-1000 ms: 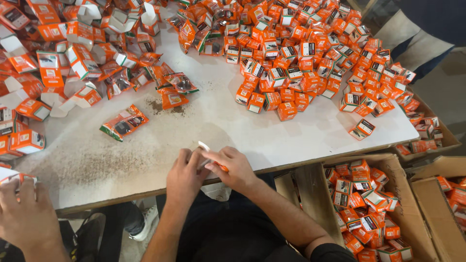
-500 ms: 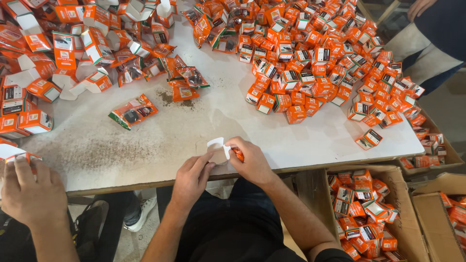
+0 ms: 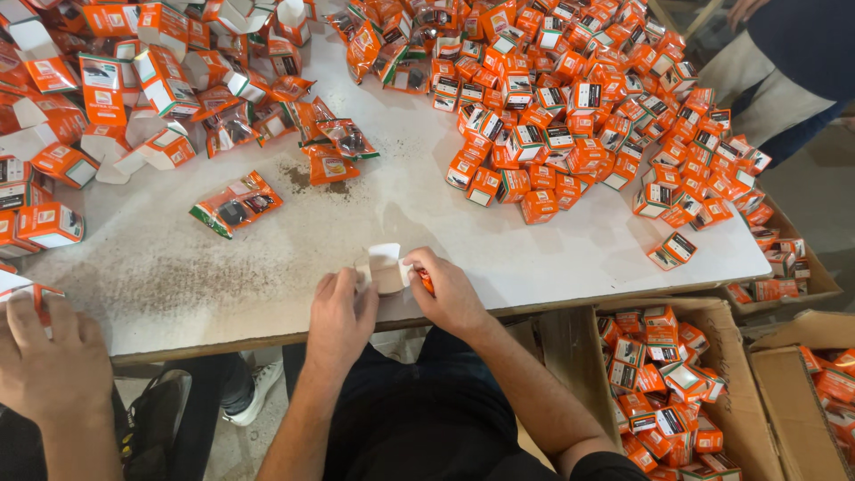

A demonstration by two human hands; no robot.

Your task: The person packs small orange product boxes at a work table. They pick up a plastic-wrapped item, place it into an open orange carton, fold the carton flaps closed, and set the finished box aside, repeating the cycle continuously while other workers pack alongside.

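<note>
My left hand [image 3: 341, 312] and my right hand [image 3: 448, 292] meet at the near edge of the white table [image 3: 267, 267]. Between them they hold one small orange and white carton [image 3: 386, 267] with its white flaps standing open. The left fingers pinch its left side, the right fingers wrap its right side, where an orange panel shows. A flat orange and green sachet [image 3: 237, 204] lies on the table a little beyond and left of my hands.
A heap of closed orange cartons [image 3: 570, 116] covers the far right of the table; open cartons and sachets [image 3: 134, 80] crowd the far left. Cardboard boxes [image 3: 668, 392] of cartons stand at lower right. Another person's hand [image 3: 44, 361] rests at lower left; someone stands at top right.
The carton in my hands has gone from a nearly flat strip to an opened shape with white flaps up. The other person's hand has come further into view.
</note>
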